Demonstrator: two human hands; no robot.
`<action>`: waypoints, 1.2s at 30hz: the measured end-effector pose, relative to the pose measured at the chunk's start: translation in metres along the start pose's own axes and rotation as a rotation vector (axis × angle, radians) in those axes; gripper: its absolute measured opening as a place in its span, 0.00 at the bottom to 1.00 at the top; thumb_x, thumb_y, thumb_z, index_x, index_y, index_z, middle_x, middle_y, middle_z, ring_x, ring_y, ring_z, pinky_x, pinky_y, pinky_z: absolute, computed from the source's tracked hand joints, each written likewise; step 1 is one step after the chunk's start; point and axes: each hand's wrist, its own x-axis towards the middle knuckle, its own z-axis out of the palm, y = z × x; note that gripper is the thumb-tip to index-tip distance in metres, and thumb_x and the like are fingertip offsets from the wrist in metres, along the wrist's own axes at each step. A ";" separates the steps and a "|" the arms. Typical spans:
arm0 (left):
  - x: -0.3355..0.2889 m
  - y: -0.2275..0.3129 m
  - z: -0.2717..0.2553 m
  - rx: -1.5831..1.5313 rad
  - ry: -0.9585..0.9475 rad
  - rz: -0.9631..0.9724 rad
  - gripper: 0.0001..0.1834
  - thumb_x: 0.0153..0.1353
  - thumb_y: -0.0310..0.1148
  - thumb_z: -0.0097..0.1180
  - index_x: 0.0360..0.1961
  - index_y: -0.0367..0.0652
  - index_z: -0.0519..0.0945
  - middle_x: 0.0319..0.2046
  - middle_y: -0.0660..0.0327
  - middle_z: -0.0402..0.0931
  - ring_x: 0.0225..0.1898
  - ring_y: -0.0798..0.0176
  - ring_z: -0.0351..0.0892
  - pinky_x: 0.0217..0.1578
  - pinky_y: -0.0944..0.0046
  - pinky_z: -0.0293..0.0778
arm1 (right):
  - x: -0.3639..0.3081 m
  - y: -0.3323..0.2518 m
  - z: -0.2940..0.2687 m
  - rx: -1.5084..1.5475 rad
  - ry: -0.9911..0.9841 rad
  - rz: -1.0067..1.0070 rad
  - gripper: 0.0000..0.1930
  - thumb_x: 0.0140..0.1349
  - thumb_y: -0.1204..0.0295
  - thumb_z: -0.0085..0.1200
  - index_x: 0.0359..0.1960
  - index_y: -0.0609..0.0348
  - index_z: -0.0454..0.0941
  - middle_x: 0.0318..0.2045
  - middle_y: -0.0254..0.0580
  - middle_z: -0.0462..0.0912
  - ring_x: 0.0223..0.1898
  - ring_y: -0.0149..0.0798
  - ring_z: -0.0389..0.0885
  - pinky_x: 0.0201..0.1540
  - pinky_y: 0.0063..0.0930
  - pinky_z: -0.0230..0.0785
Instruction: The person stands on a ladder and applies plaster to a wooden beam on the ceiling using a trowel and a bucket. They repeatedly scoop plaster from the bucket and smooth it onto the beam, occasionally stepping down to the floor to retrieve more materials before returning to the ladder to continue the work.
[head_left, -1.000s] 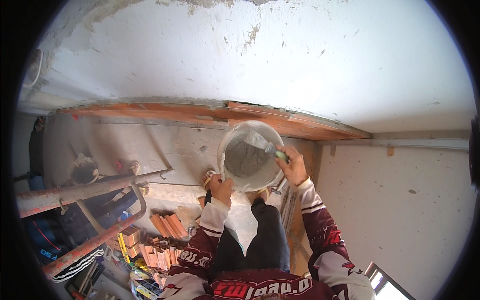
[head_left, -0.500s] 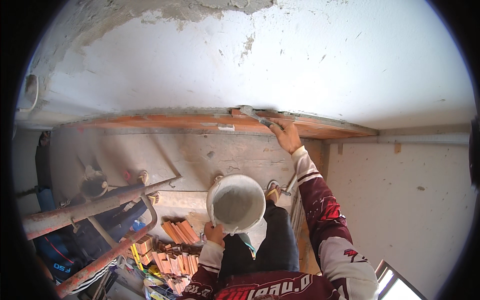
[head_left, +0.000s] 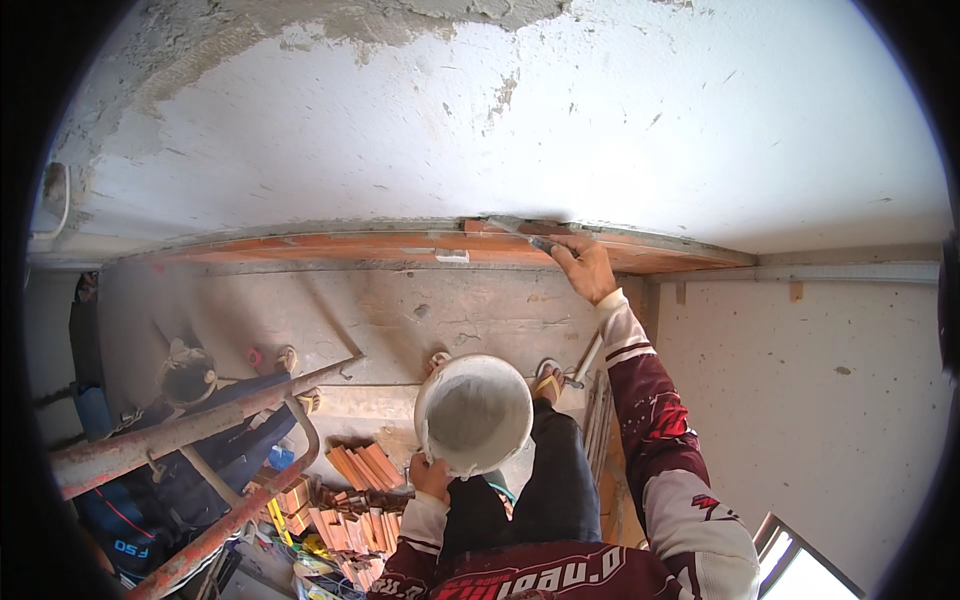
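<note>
My left hand [head_left: 431,476] is closed on the rim of a pale bucket [head_left: 424,430], which hangs in front of my legs with grey mortar [head_left: 472,412] inside. My right hand [head_left: 586,268] reaches far forward, fingers wrapped round the handle of a trowel [head_left: 518,230]. The blade lies at the top edge of a low red brick wall [head_left: 350,247], right beside a small piece of brick [head_left: 474,227] set against the white wall. How much mortar the blade carries, I cannot make out.
Rusty scaffold tubes [head_left: 215,410] cross the lower left, with another person [head_left: 230,460] beyond them. Stacked red bricks [head_left: 365,467] lie on the floor near a second bucket [head_left: 187,378]. A white wall [head_left: 800,400] rises on the right.
The trowel blade has turned and come down flatter along the brick edge. My right hand has shifted slightly to the right; my left hand still grips the bucket.
</note>
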 end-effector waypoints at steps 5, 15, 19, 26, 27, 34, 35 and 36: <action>0.007 0.001 0.003 -0.023 -0.013 0.051 0.18 0.44 0.17 0.48 0.40 0.31 0.68 0.34 0.54 0.73 0.31 0.59 0.78 0.27 0.62 0.79 | -0.019 -0.009 0.020 0.132 -0.046 0.111 0.19 0.59 0.60 0.54 0.46 0.61 0.80 0.25 0.49 0.82 0.28 0.44 0.80 0.37 0.31 0.71; -0.002 0.018 0.015 0.040 0.027 -0.012 0.17 0.45 0.17 0.49 0.40 0.31 0.67 0.35 0.53 0.72 0.32 0.58 0.78 0.28 0.60 0.80 | -0.026 0.041 0.058 0.235 0.243 0.010 0.17 0.61 0.67 0.56 0.50 0.62 0.78 0.22 0.33 0.75 0.25 0.25 0.69 0.29 0.21 0.64; 0.001 0.011 0.009 0.060 0.013 0.002 0.18 0.46 0.17 0.50 0.41 0.31 0.66 0.35 0.52 0.72 0.32 0.57 0.78 0.29 0.58 0.80 | -0.033 0.056 0.014 0.311 0.206 0.202 0.16 0.61 0.67 0.56 0.48 0.64 0.79 0.24 0.28 0.76 0.26 0.22 0.68 0.29 0.18 0.63; -0.001 0.025 0.035 0.073 -0.058 0.021 0.16 0.45 0.18 0.51 0.39 0.30 0.68 0.33 0.53 0.72 0.30 0.59 0.78 0.28 0.60 0.79 | -0.081 0.050 -0.036 0.201 0.002 0.134 0.19 0.58 0.68 0.56 0.50 0.61 0.77 0.43 0.54 0.80 0.46 0.40 0.78 0.50 0.30 0.68; 0.000 0.028 0.037 0.079 -0.065 0.018 0.16 0.45 0.18 0.51 0.38 0.31 0.68 0.32 0.53 0.73 0.30 0.60 0.78 0.27 0.61 0.79 | -0.096 0.036 -0.034 0.170 -0.082 0.098 0.19 0.58 0.69 0.56 0.51 0.61 0.76 0.45 0.54 0.79 0.47 0.42 0.78 0.51 0.31 0.67; 0.002 0.042 0.079 0.097 -0.156 0.178 0.11 0.45 0.18 0.52 0.32 0.35 0.69 0.28 0.60 0.72 0.25 0.69 0.70 0.24 0.71 0.68 | -0.165 0.036 0.042 -0.570 -0.399 -0.168 0.15 0.52 0.72 0.51 0.43 0.54 0.78 0.35 0.43 0.77 0.40 0.44 0.77 0.45 0.42 0.65; 0.007 0.038 0.081 0.143 -0.179 0.250 0.11 0.44 0.18 0.52 0.32 0.35 0.69 0.28 0.60 0.72 0.26 0.69 0.70 0.27 0.70 0.68 | -0.164 0.040 0.049 -0.647 -0.357 -0.193 0.13 0.53 0.72 0.50 0.41 0.52 0.78 0.35 0.41 0.76 0.40 0.43 0.77 0.44 0.41 0.64; 0.008 0.040 0.083 0.192 -0.198 0.323 0.10 0.44 0.18 0.52 0.31 0.35 0.70 0.28 0.60 0.72 0.27 0.68 0.70 0.30 0.70 0.69 | -0.161 0.040 0.056 -0.719 -0.315 -0.218 0.12 0.53 0.72 0.49 0.40 0.51 0.78 0.34 0.39 0.76 0.39 0.41 0.76 0.44 0.40 0.63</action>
